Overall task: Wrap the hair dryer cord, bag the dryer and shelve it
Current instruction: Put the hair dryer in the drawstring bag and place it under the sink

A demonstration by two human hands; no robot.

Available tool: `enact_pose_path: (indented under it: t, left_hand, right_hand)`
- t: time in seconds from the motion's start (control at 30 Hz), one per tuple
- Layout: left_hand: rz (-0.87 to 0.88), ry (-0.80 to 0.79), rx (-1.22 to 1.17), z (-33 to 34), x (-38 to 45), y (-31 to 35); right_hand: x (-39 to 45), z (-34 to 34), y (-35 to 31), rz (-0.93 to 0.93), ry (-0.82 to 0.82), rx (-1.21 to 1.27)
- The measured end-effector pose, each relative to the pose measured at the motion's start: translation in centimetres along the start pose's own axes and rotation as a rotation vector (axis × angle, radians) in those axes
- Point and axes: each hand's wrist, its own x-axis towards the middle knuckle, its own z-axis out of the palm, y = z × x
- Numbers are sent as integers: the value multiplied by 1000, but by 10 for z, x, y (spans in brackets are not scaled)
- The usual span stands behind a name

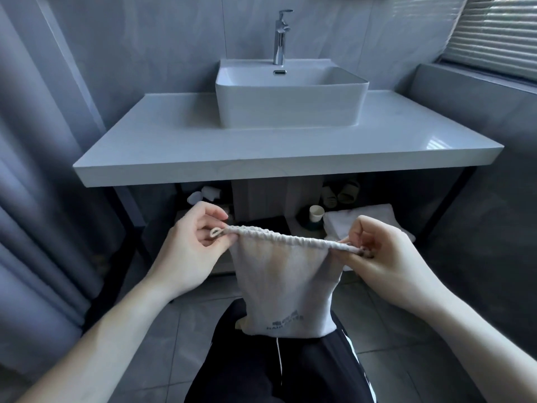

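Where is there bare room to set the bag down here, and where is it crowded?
The countertop is bare left, right and in front of the basin. The shelf below is crowded at the right with a cup, slippers and folded towel; only its dark middle looks free. Both the left hand and right hand grip the bag.

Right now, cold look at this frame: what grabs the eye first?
The pale drawstring bag at centre, its gathered top stretched between the left hand and right hand, each with a pinching grip on one end. Behind it, the white basin sits on the counter under a chrome tap. A folded white towel lies on the shelf below, right.
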Motion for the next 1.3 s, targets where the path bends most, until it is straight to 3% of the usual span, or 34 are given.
enact_pose_path:
  t: [0.13, 0.27, 0.47, 0.6, 0.9, 1.3]
  left_hand:
    - [27, 67, 67, -6, 1, -5]
    - [19, 66, 136, -8, 1, -6]
    - [62, -20, 457, -4, 2, -4]
    - [54, -47, 431, -2, 4, 3]
    - [-13, -29, 179, -1, 7, 10]
    - [17, 34, 295, -23, 23, 21]
  right_hand:
    - [-1, -3, -1, -56, 30, -64]
    - [0, -8, -2, -57, -43, -149]
    - [1, -16, -4, -43, -135, -277]
    - [1, -22, 1, -4, -163, -315]
    - [8, -38, 11, 6, 107, -243]
    - [20, -40, 27, 69, 360, 120]
